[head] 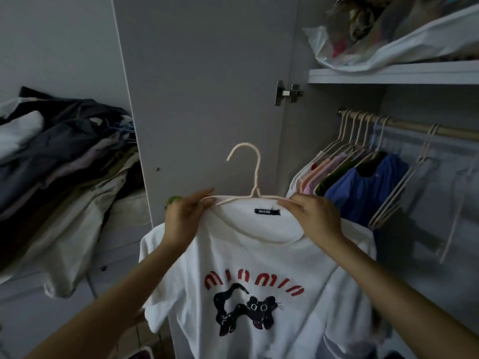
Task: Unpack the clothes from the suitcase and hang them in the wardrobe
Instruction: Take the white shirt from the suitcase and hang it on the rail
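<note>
Item: white tee, on pale pink hanger, held up in front of the open door of the wardrobe, left of and below the rail.

Step in hand (judged): dressing the hanger. The hanger's arms are already inside the neckline; both hands are settling the shoulders over them.

Grip: left hand pinches the collar and hanger arm at the left shoulder, fingers curled over the cloth. Right hand pinches collar and hanger arm at the right shoulder likewise. Hook stands free and upright between the hands.

Next move (judged): one hand must shift to the hook or neck of the hanger, then carry the tee right and up to the rail. The likeliest slot is the gap right of the blue top, before the empty hangers.

Writing:
- Neck label, dark, white letters: appears to read "minmi"; small, not certain.
- Chest print, red arched letters: roughly "minmin".
- Below it, a black cat figure; no text on it.

Also left of the rail: heaped clothes beyond the door. Above the rail: shelf with a plastic bag. Suitcase not identifiable in view.
</note>
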